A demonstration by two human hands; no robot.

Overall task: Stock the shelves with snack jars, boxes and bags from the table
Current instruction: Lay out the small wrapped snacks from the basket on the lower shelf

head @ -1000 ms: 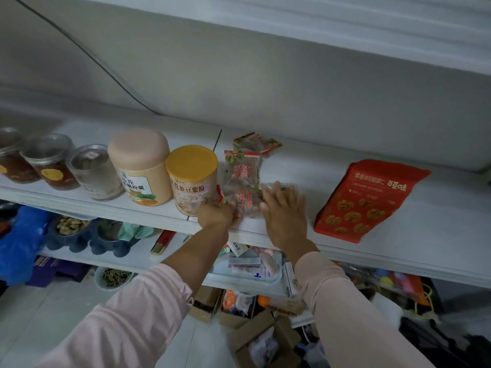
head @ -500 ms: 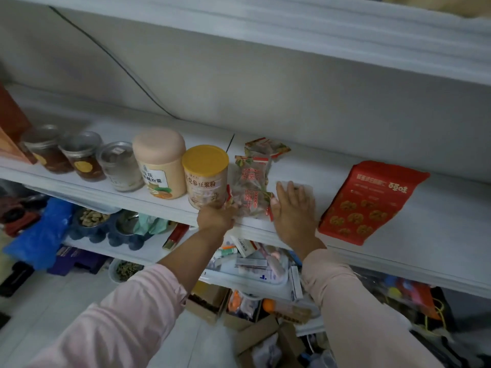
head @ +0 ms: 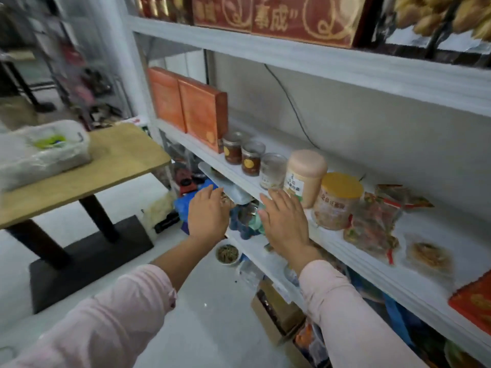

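On the white middle shelf (head: 438, 235) stand two orange boxes (head: 202, 120), two brown-filled jars (head: 232, 151), a clear jar (head: 272, 171), a pink-lidded canister (head: 305, 176) and a yellow-lidded canister (head: 338, 201). To their right lie the clear snack bags with red print (head: 372, 227), a round clear pack (head: 429, 257) and a red bag (head: 475, 301). My left hand (head: 208, 213) and my right hand (head: 285, 221) hover empty in front of the shelf edge, fingers straight, touching nothing. The wooden table (head: 114, 160) at left carries a clear plastic bag (head: 39, 152).
The top shelf holds red gift boxes (head: 300, 17). Below the middle shelf are a blue egg-type tray (head: 244, 221), a bowl of dried bits (head: 227, 254), cardboard boxes (head: 276, 320) and clutter. White floor lies between the table's black base (head: 87, 258) and the shelving.
Both hands have let go of the snack bags and pulled back left off the shelf. My view has swung left, bringing the table and the top shelf into sight.
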